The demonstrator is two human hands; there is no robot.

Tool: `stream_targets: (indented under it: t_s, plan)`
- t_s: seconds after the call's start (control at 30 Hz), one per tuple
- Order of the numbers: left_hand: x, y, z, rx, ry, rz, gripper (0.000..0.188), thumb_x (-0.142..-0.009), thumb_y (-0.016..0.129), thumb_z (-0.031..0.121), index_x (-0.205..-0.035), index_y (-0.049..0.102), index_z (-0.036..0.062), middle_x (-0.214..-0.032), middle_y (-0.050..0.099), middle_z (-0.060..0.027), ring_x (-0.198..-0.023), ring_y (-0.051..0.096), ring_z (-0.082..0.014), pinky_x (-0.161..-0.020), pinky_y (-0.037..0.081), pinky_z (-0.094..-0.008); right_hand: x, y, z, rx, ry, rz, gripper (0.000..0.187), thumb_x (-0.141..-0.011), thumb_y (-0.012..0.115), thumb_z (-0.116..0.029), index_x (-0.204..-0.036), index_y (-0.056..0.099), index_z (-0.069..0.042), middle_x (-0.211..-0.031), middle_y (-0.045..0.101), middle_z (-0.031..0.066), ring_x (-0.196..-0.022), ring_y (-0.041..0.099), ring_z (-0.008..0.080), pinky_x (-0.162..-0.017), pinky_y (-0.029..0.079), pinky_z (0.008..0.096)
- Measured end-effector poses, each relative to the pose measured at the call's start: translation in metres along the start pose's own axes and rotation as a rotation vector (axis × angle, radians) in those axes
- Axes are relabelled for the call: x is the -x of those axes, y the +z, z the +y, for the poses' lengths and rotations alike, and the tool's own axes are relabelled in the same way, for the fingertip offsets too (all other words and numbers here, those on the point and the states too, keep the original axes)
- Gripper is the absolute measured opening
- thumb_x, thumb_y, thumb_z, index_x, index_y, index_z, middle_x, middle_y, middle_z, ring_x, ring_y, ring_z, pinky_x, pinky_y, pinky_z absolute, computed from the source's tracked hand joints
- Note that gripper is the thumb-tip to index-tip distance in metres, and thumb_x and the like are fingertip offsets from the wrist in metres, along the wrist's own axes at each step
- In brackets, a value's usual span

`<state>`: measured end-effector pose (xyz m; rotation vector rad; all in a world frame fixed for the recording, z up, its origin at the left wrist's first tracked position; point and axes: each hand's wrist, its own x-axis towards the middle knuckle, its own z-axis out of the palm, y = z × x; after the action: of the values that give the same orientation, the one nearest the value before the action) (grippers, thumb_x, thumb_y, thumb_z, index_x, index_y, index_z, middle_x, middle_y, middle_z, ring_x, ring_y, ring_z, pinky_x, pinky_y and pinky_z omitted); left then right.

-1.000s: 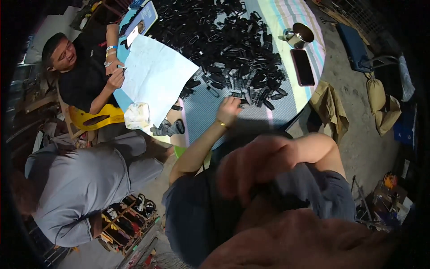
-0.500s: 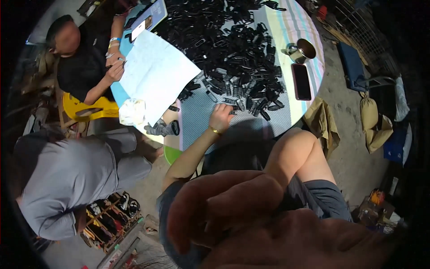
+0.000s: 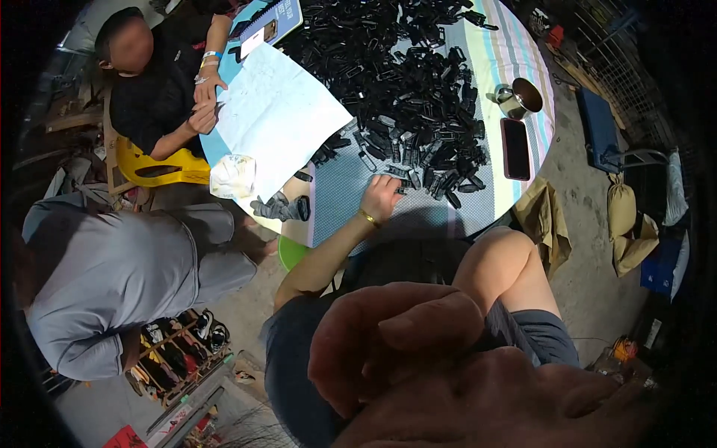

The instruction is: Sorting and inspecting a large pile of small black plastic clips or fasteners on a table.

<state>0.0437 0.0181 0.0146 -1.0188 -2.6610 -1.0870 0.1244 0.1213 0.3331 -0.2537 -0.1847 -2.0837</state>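
Note:
My left hand (image 3: 381, 198), with a gold band at the wrist, rests at the near side of the round table (image 3: 340, 213). Its fingers are closed around a small black plastic piece (image 3: 402, 191), mostly covered by the fingertips. Just beyond them spreads a big heap of similar black plastic pieces (image 3: 418, 112), some oblong with frame-like openings. Close to the camera looms my right hand (image 3: 396, 336), large and dark, raised off the table. Its fingers curl in with the thumb across; whatever lies inside them is hidden.
Left of the heap lies a large white sheet (image 3: 272, 112), where a co-worker (image 3: 153, 97) rests both hands. A metal cup (image 3: 523, 98) and a phone (image 3: 515, 149) are at the right. A grey glove (image 3: 282, 207) lies near a crumpled white bag (image 3: 233, 177). Another person in grey (image 3: 119, 276) is at the left.
The whole view has shifted slightly, moving the table right and down. My left hand stays by the heap's near edge. My right hand's fingers have shifted and curled a little differently.

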Motion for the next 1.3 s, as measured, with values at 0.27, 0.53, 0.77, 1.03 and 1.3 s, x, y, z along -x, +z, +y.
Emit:
stream_targets:
  t_s: [0.27,0.53,0.77,1.03,1.3]
  plan:
    - [0.000,0.003,-0.001,-0.010,0.010,0.011,0.025,-0.066,0.065,0.012,-0.089,0.056,0.0026,-0.087,0.054,-0.0105,-0.082,0.050,-0.0302,-0.073,0.042,-0.0375,0.004,-0.020,-0.002,0.191,0.078,-0.068,0.039,-0.094,0.037,-0.028,-0.119,0.042,0.002,-0.106,0.053,0.0106,-0.096,0.051,0.0147,-0.082,0.041,0.0291]
    - [-0.001,0.004,-0.001,0.003,0.019,0.025,0.028,-0.062,0.067,0.008,-0.087,0.055,0.0040,-0.085,0.051,-0.0105,-0.081,0.049,-0.0298,-0.072,0.042,-0.0378,0.012,-0.022,-0.006,0.215,0.139,-0.159,0.038,-0.092,0.038,-0.029,-0.108,0.046,0.005,-0.105,0.051,0.0151,-0.090,0.051,0.0199,-0.076,0.042,0.0336]
    - [0.002,0.001,-0.003,0.008,0.014,0.015,0.029,-0.062,0.067,0.007,-0.088,0.055,0.0044,-0.086,0.050,-0.0108,-0.081,0.048,-0.0300,-0.072,0.042,-0.0374,0.017,-0.036,-0.011,0.238,0.188,-0.184,0.036,-0.090,0.038,-0.029,-0.081,0.051,0.003,-0.079,0.053,0.0142,-0.067,0.050,0.0246,-0.057,0.038,0.0358]
    - [0.002,0.001,-0.001,-0.008,-0.031,-0.024,0.035,-0.063,0.067,0.008,-0.094,0.052,0.0041,-0.090,0.050,-0.0112,-0.085,0.048,-0.0310,-0.075,0.042,-0.0376,0.019,-0.042,-0.023,0.361,0.116,-0.310,0.032,-0.087,0.043,-0.026,-0.078,0.054,0.002,-0.075,0.053,0.0126,-0.062,0.051,0.0216,-0.054,0.040,0.0311]
    - [-0.001,-0.002,-0.002,0.079,-0.134,0.012,0.025,-0.068,0.060,0.006,-0.091,0.054,0.0022,-0.086,0.052,-0.0148,-0.081,0.052,-0.0334,-0.071,0.044,-0.0389,0.032,-0.047,-0.037,0.572,0.138,-0.313,0.030,-0.086,0.051,-0.023,-0.087,0.058,0.006,-0.081,0.057,0.0167,-0.070,0.057,0.0288,-0.062,0.045,0.0345]
